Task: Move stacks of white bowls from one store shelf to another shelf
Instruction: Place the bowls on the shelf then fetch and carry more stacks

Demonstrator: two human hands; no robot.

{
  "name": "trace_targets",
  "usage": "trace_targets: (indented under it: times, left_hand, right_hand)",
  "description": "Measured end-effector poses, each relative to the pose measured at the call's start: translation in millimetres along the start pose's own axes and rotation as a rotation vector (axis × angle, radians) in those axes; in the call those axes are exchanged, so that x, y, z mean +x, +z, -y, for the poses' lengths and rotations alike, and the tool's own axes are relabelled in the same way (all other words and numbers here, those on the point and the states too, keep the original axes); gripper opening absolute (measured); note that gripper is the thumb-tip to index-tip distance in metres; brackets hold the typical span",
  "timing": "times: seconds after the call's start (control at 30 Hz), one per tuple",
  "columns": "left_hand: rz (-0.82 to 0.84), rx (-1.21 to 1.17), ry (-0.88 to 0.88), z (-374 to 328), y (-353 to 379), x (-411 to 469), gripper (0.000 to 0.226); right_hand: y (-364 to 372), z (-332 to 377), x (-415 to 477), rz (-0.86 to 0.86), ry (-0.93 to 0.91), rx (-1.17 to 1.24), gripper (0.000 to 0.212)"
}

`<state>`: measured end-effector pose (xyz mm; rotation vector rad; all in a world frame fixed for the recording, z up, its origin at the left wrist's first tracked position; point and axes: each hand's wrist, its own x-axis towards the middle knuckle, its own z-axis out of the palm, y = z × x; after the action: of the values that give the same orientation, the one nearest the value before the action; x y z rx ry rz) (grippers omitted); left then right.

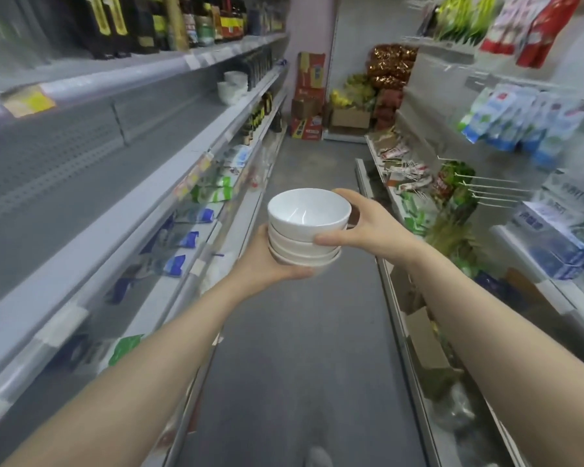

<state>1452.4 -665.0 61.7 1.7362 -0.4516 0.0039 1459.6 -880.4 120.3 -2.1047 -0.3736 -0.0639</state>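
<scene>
Grey aisle floor point(300, 358) ran ahead of me between two runs of store shelving. Out over the middle of it I saw the stack of white bowls point(305, 230), nested upright and held in the air, clear of the shelves on both sides. My left hand point(277, 266) cupped the stack from below, curled around the base of the bottom bowl on its left side. My right hand point(363, 224) gripped it from the right, with the thumb pressed against the side of the stack below the top bowl and the fingers wrapped round the far side of the top one. Both forearms were bare and stretched forward.

Farther along the middle tier of the left shelving point(91, 183) stood more white bowls point(231, 87), well apart from the stack I carried. Dark bottles point(196, 23) lined the tier above them. Cardboard boxes point(309, 109) were piled at the aisle's far end, and blue-and-white packets point(520, 123) hung from pegs on the right.
</scene>
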Motion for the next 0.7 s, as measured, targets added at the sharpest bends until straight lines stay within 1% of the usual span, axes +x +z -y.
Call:
trace_targets:
  times: [0.1, 0.2, 0.37, 0.5, 0.6, 0.7]
  left_hand:
    - [0.009, -0.009, -0.006, 30.5, 8.9, 75.5, 0.069]
    - [-0.008, 0.001, -0.023, 53.6, 20.4, 147.8, 0.072]
    - [-0.042, -0.011, -0.022, 82.1, 36.3, 269.5, 0.065]
    - [-0.062, 0.003, -0.040, 109.6, 33.2, 356.2, 0.075]
    - [-0.073, 0.029, -0.056, 137.0, 22.6, 421.3, 0.084]
    - [-0.079, 0.041, -0.026, 159.7, 10.6, 489.6, 0.083]
  right_hand:
    - [-26.0, -39.9, 61.7, 0.016, -0.013, 0.010, 0.081]
    - [-54.5, -79.5, 122.6, 0.036, -0.004, 0.016, 0.078]
    - [-106.8, -135.2, 232.0, 0.072, -0.007, -0.004, 0.078]
    - [-131.4, -173.3, 317.5, 0.104, -0.016, -0.002, 0.085]
    - [-142.7, -200.4, 381.3, 0.113, -0.019, 0.008, 0.084]
    - [-152.7, -226.5, 450.3, 0.113, -0.024, -0.001, 0.085]
